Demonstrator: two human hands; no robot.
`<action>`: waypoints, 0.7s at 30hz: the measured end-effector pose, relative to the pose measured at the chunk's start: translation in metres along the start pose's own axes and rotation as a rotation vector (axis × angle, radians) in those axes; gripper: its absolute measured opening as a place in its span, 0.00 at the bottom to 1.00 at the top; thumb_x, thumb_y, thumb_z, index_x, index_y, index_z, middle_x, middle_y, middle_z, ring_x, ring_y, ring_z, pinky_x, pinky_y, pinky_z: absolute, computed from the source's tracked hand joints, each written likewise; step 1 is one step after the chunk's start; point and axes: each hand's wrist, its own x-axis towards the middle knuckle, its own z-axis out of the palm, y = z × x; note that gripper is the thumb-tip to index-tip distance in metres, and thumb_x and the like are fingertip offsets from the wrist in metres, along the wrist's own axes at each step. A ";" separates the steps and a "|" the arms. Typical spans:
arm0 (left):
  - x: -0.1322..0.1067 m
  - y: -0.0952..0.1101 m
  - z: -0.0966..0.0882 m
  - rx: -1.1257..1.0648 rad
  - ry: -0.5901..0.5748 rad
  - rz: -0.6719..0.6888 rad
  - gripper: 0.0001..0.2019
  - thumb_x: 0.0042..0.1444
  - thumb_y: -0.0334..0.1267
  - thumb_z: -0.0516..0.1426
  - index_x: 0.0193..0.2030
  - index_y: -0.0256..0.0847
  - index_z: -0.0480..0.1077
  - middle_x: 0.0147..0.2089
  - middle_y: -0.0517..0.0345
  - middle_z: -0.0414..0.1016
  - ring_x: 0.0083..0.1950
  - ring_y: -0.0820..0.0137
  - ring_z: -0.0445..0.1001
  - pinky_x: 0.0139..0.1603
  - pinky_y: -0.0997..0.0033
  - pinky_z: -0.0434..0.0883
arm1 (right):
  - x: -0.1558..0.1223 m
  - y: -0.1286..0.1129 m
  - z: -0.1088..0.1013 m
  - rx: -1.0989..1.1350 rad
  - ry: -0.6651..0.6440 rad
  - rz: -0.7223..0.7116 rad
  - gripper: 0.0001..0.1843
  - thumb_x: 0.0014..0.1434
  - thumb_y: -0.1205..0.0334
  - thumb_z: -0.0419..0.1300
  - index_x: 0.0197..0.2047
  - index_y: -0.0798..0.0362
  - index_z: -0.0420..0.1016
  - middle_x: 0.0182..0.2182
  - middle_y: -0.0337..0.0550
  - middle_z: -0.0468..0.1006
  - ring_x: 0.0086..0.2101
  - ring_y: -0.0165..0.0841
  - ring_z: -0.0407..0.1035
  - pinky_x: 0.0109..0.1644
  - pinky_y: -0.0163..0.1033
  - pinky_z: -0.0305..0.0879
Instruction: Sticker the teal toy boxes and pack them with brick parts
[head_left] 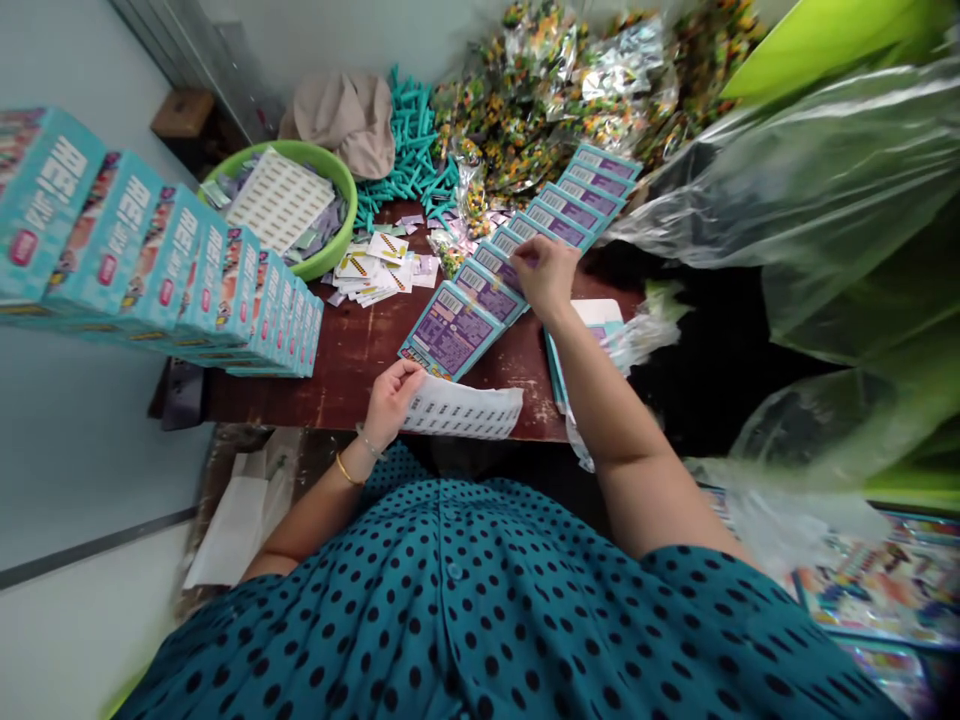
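Note:
My left hand [391, 398] pinches the left end of a white sticker sheet [465, 409] printed with rows of small dark marks, at the table's front edge. My right hand [547, 275] is over a fanned row of flat teal and purple boxes [454, 332], each with a barcode on its visible face. Its thumb and fingertips are pressed together at one box in the middle of the row. Whether a sticker is between those fingertips is too small to make out.
Stacked teal boxes [191, 260] stand at the left. Behind the row are a green basin [341, 190], white packets [375, 270], teal plastic pieces [409, 140] and bags of colourful small parts [525, 110]. Clear plastic [825, 200] hangs at the right, near more flat boxes [556, 370].

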 end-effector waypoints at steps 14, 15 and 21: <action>0.010 0.004 -0.029 -0.133 0.153 0.031 0.16 0.54 0.51 0.65 0.35 0.42 0.69 0.28 0.64 0.69 0.26 0.76 0.66 0.27 0.78 0.64 | -0.152 -0.091 -0.076 0.368 -0.667 -0.074 0.24 0.59 0.51 0.69 0.58 0.45 0.76 0.47 0.44 0.83 0.46 0.41 0.76 0.54 0.50 0.73; 0.012 0.002 -0.033 -0.119 0.210 0.059 0.16 0.54 0.51 0.65 0.35 0.42 0.69 0.28 0.64 0.70 0.27 0.76 0.67 0.28 0.78 0.65 | -0.168 -0.088 -0.075 0.407 -0.659 0.019 0.24 0.59 0.52 0.69 0.57 0.46 0.76 0.45 0.44 0.83 0.43 0.40 0.77 0.50 0.47 0.75; 0.003 -0.011 -0.037 0.136 0.100 0.061 0.32 0.50 0.46 0.69 0.60 0.41 0.67 0.33 0.59 0.79 0.27 0.73 0.73 0.29 0.76 0.68 | -0.220 -0.053 -0.058 0.597 -0.170 0.434 0.38 0.57 0.54 0.68 0.68 0.45 0.61 0.39 0.41 0.81 0.33 0.35 0.75 0.36 0.40 0.75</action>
